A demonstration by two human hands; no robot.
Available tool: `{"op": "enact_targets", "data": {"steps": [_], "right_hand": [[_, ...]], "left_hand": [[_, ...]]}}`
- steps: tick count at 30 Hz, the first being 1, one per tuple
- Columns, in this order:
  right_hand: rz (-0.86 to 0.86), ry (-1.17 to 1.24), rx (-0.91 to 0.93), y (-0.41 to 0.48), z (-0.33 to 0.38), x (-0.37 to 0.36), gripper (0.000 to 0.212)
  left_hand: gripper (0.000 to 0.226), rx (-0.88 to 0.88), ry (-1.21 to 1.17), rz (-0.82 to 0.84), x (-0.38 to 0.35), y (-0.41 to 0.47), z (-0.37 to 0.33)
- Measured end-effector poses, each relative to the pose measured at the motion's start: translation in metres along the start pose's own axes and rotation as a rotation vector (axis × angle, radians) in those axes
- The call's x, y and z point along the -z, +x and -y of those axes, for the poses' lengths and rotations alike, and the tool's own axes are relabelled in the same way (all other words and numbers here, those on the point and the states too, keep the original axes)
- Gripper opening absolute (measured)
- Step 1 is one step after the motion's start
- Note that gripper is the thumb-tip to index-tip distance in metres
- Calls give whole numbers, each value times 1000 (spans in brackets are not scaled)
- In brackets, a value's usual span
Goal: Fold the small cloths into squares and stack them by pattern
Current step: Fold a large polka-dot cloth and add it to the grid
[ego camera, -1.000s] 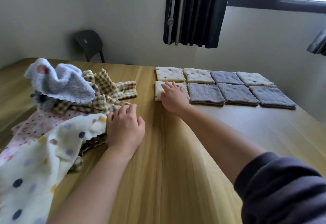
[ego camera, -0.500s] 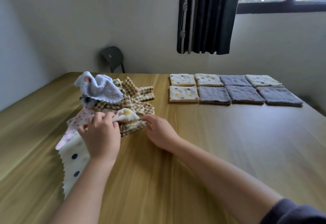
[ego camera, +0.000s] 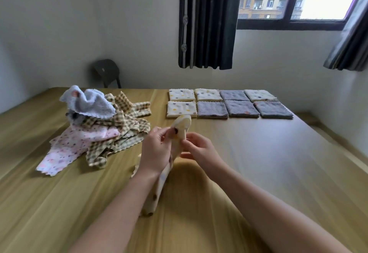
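Cloth [ego camera: 181, 126] hangs pinched between left hand [ego camera: 155, 153] and right hand [ego camera: 202, 151] fingers [ego camera: 193, 136] (top flopped).

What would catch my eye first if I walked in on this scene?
Most likely the middle: the left hand and right hand hold a cream dotted cloth up above the table. Next comes the tidy grid of eight folded squares at the far side, some cream dotted and some grey. To the left lies a rumpled heap of checked, pink and blue cloths, not yet folded.
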State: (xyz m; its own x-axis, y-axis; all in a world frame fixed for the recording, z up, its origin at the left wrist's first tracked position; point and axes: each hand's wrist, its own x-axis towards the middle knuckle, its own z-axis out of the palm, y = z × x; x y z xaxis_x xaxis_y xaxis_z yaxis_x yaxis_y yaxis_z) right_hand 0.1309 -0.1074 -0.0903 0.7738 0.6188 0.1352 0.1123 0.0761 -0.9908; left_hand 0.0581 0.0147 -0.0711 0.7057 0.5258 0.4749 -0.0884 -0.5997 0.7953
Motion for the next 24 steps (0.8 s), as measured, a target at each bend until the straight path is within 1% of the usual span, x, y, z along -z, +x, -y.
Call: {"op": "enact_targets", "data": {"steps": [1,3,5,6,8,9,10,13,16,20,22,24], "right_hand": [[-58,-3,-5,-3,-2,10,8],[-174,-60,-2,-8,-4,33,11],[-271,-111,1,-11,-5,55,13],[-316,-126,8,-11,-6,65,13],[-388,-143,17,-10,-7,80,13],[-414,-144,17,-9,-7,85,13],[-429,-139,19,-8,-8,87,14],[-437,-160,32,-7,-13,90,14],[-440,-174,54,-8,-16,92,13],[-502,-254,82,-7,-17,90,15],[-512,-280,91,-7,-17,88,13],[-502,-284,94,-8,-16,84,10]], "left_hand": [[21,32,-44,38,-9,-1,0],[17,85,-118,95,-27,-3,-4],[12,129,-124,158,-37,-4,-8],[14,136,-91,221,-41,-5,-10],[39,119,26,365,-45,-9,-10],[49,94,60,406,-47,-10,-9],[54,71,61,423,-47,-10,-9],[55,1,49,448,-49,-11,-4],[41,-88,129,446,-50,-12,1],[55,-143,49,383,-48,-16,0],[53,-223,51,352,-50,-18,-4],[45,-324,86,351,-53,-20,-8]]}}
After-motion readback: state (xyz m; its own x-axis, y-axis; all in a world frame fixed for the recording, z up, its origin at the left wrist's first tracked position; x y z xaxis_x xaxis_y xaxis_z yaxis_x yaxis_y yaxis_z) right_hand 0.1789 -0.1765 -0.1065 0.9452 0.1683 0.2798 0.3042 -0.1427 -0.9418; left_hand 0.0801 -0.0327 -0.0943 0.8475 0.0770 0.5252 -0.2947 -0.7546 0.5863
